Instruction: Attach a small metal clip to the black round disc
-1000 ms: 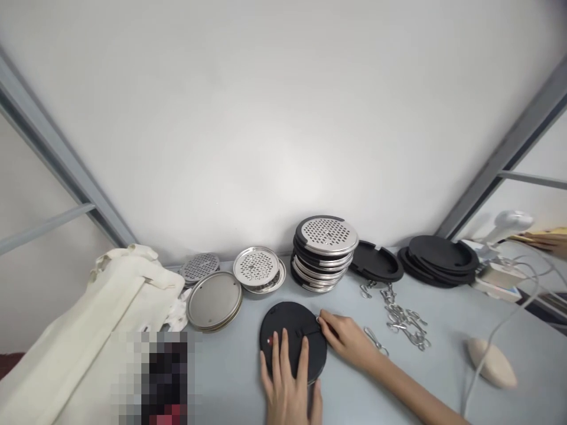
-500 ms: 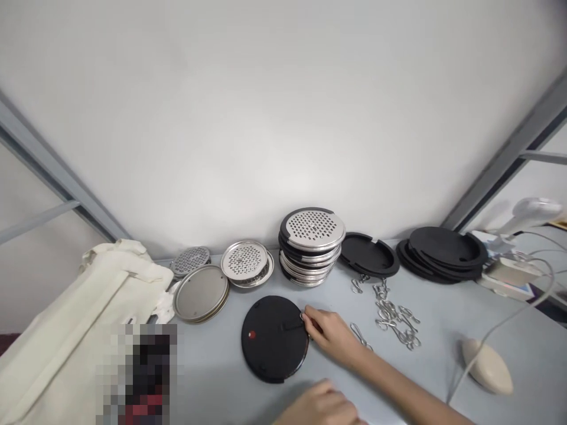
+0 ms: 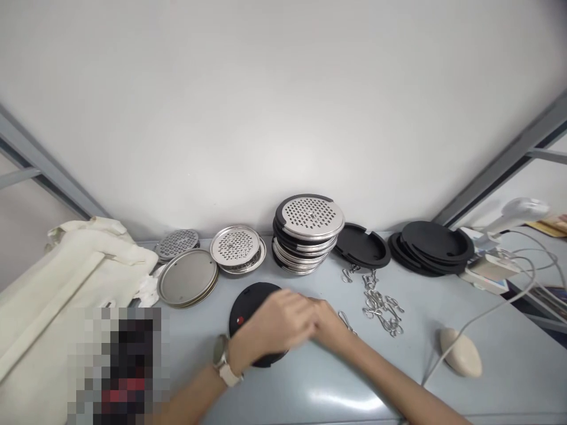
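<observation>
A black round disc (image 3: 246, 300) with a small red dot (image 3: 240, 320) lies flat on the grey table (image 3: 310, 389). My left hand (image 3: 277, 321), with a watch on its wrist (image 3: 221, 357), reaches across the disc, covering its right half. Its fingers curl down at the disc's right edge and are smeared by motion. My right hand (image 3: 332, 327) meets it there from the right; the left hand hides its fingertips. A loose metal clip (image 3: 346, 321) lies just right of both hands.
Behind the hands stand a stack of perforated metal discs in black rings (image 3: 309, 233), a perforated plate (image 3: 237, 248), flat metal lids (image 3: 188, 285), black rings (image 3: 362, 247) and a black ring stack (image 3: 432, 247). Several clips (image 3: 378, 304), a beige mouse (image 3: 460, 352), a cream cloth bag (image 3: 66, 277).
My left hand left the disc, dropped out low, then came back over its right half to meet the right hand. The view shifted slightly right.
</observation>
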### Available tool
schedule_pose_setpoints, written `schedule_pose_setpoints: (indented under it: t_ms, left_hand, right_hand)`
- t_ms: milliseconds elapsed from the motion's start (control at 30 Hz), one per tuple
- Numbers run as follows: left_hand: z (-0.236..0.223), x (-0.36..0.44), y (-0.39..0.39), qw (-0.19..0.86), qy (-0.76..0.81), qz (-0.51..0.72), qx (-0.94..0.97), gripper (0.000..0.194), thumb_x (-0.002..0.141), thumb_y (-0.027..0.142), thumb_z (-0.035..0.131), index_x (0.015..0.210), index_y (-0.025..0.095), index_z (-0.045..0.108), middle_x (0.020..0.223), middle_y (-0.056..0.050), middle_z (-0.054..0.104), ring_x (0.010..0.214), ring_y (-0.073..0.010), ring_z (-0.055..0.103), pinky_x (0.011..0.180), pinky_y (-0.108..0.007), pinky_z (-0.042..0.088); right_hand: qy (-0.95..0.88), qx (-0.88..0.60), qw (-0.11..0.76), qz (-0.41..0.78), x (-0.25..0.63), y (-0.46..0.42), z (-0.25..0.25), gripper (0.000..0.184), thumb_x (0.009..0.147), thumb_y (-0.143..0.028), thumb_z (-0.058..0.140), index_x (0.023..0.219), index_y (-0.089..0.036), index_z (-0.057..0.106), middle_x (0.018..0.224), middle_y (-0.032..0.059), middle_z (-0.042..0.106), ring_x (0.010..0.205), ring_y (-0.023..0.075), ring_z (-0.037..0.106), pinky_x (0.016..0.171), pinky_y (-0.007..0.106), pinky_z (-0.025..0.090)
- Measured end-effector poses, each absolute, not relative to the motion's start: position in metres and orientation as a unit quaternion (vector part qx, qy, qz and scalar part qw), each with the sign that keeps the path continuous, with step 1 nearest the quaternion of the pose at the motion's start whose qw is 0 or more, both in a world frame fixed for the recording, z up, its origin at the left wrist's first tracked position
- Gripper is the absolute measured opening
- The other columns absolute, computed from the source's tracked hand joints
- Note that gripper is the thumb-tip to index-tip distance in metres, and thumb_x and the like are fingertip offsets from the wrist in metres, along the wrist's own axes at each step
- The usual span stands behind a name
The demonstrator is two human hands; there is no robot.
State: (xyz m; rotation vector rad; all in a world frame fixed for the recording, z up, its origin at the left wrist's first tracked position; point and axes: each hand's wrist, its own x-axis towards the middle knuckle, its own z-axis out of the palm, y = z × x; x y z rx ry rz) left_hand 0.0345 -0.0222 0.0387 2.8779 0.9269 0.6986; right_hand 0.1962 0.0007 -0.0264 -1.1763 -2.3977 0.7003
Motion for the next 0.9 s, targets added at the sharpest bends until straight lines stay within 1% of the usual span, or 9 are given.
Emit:
schedule_pose_setpoints:
  t_ms: [67,133,267,367,467,700,900]
  left_hand:
    - [0.03,0.009,-0.008,0.083,0.434,0.219,0.87,0.014,0.091,0.022,0.047,0.079,0.017,0.052,0.072,0.0,0.058,0.068,-0.0136,0.053,0.064,-0.028,0.038]
    - [0.022,-0.005,0.001,0.121,0.486,0.216,0.838,0.008,0.09,0.024,0.05,0.084,0.019,0.051,0.072,0.002,0.055,0.069,-0.0141,0.052,0.062,-0.027,0.038]
    - [0.01,-0.004,0.005,0.129,0.485,0.215,0.838,0.004,0.088,0.02,0.049,0.084,0.02,0.049,0.079,0.0,0.055,0.075,-0.0155,0.053,0.068,-0.028,0.04]
    - [0.004,-0.001,0.006,0.124,0.501,0.215,0.829,0.006,0.089,0.017,0.045,0.085,0.02,0.048,0.082,0.0,0.056,0.079,-0.0162,0.054,0.072,-0.029,0.041]
    - [-0.001,-0.005,0.008,0.115,0.516,0.217,0.821,0.008,0.09,0.017,0.043,0.084,0.019,0.048,0.084,-0.001,0.055,0.082,-0.0169,0.054,0.075,-0.03,0.041]
    - [-0.002,-0.014,0.012,0.112,0.539,0.222,0.805,0.012,0.091,0.018,0.042,0.081,0.019,0.047,0.081,-0.001,0.053,0.078,-0.0165,0.053,0.071,-0.031,0.04]
    - [0.0,-0.015,0.011,0.13,0.54,0.223,0.801,0.014,0.092,0.019,0.041,0.08,0.019,0.047,0.079,0.0,0.052,0.077,-0.0157,0.053,0.068,-0.029,0.039]
  right_hand:
    - [-0.85,-0.422,0.19,0.252,0.195,0.0,-0.027,0.022,0.096,-0.026,0.036,0.076,-0.021,0.044,0.063,-0.0016,0.054,0.054,0.0131,0.048,0.055,0.024,0.032]
    - [-0.848,-0.426,0.196,0.248,0.193,-0.001,-0.027,0.025,0.097,-0.026,0.034,0.074,-0.022,0.041,0.059,-0.0032,0.05,0.052,0.0125,0.046,0.054,0.024,0.03]
    - [-0.853,-0.425,0.2,0.227,0.19,-0.002,-0.029,0.023,0.096,-0.024,0.036,0.073,-0.022,0.039,0.058,-0.004,0.048,0.05,0.0123,0.044,0.053,0.024,0.028]
    - [-0.857,-0.426,0.2,0.209,0.187,0.001,-0.03,0.022,0.096,-0.023,0.036,0.075,-0.022,0.041,0.058,-0.0038,0.048,0.049,0.0126,0.044,0.052,0.025,0.028]
    - [-0.863,-0.417,0.197,0.207,0.181,0.007,-0.029,0.022,0.096,-0.023,0.036,0.076,-0.022,0.042,0.058,-0.0036,0.049,0.05,0.0129,0.045,0.053,0.025,0.029]
    - [-0.868,-0.395,0.185,0.235,0.178,0.017,-0.026,0.024,0.098,-0.025,0.034,0.075,-0.022,0.039,0.06,-0.004,0.047,0.052,0.0126,0.045,0.054,0.024,0.031]
    - [-0.876,-0.378,0.182,0.239,0.186,0.014,-0.026,0.022,0.097,-0.021,0.035,0.074,-0.023,0.037,0.061,-0.0041,0.046,0.053,0.0127,0.044,0.054,0.024,0.03]
